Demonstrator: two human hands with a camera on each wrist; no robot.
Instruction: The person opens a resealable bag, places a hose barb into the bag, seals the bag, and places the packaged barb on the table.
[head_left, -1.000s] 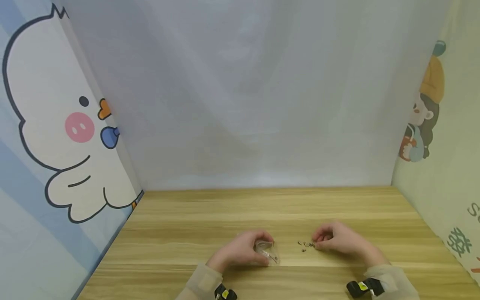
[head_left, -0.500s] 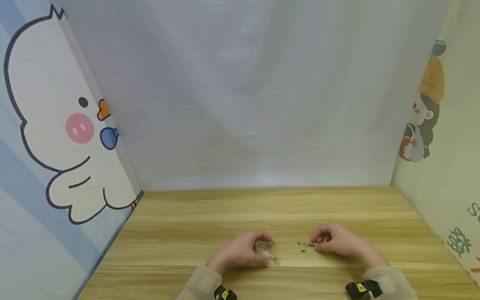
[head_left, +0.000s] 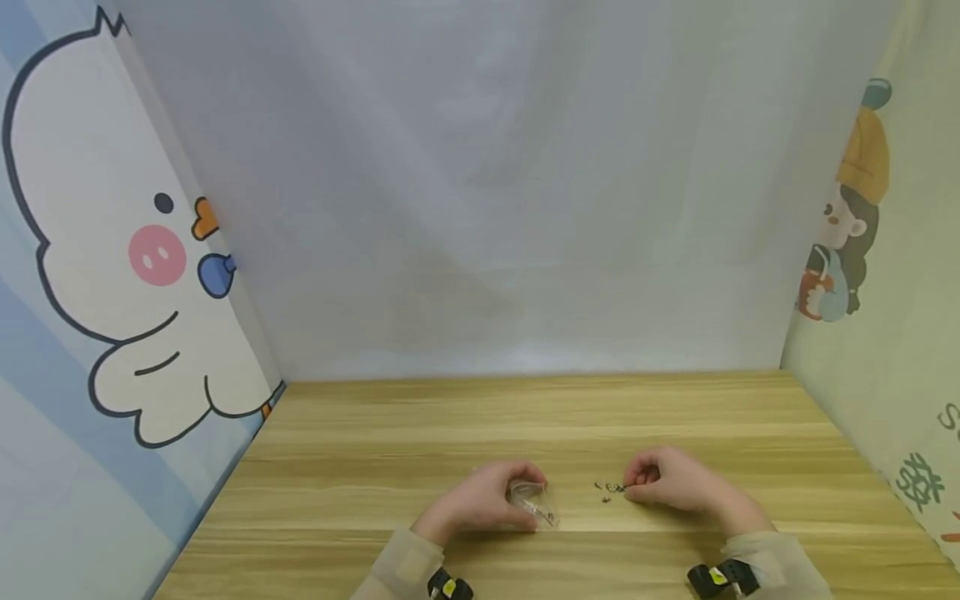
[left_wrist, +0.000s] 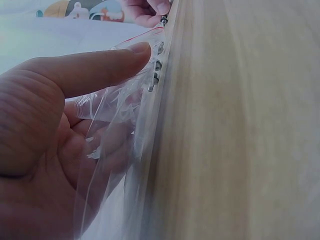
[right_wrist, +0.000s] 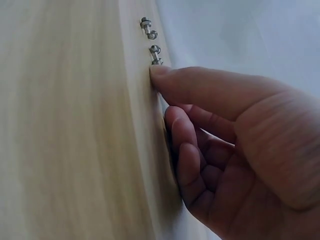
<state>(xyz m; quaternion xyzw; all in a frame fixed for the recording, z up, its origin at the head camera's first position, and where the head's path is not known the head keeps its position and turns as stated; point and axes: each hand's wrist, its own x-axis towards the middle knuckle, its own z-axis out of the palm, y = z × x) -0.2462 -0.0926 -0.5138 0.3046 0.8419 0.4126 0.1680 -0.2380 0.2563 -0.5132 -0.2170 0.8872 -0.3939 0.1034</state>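
A clear plastic zip bag [left_wrist: 107,130] with a red line at its mouth is held between the thumb and fingers of my left hand [head_left: 483,498]; a few metal bits show through it in the head view. To its right, several small metal bolts with nuts [right_wrist: 145,25] lie loose on the wooden table [head_left: 450,417]. My right hand [head_left: 678,482] reaches in from the right, its thumb and fingertip pinching a bolt [right_wrist: 157,61] at the table surface. The other right fingers curl in towards the palm. Much of the pinched bolt is hidden by the thumb.
A pale grey sheet [head_left: 525,208] hangs behind the table's far edge. Cartoon-printed sheets stand on both sides, a white bird [head_left: 90,208] at left and a figure in a hat [head_left: 843,250] at right. Black wrist cameras [head_left: 723,577] are strapped on both wrists.
My right hand has shifted very slightly left along the table, fingertips still at the bolts. The left hand and bag stay in place.
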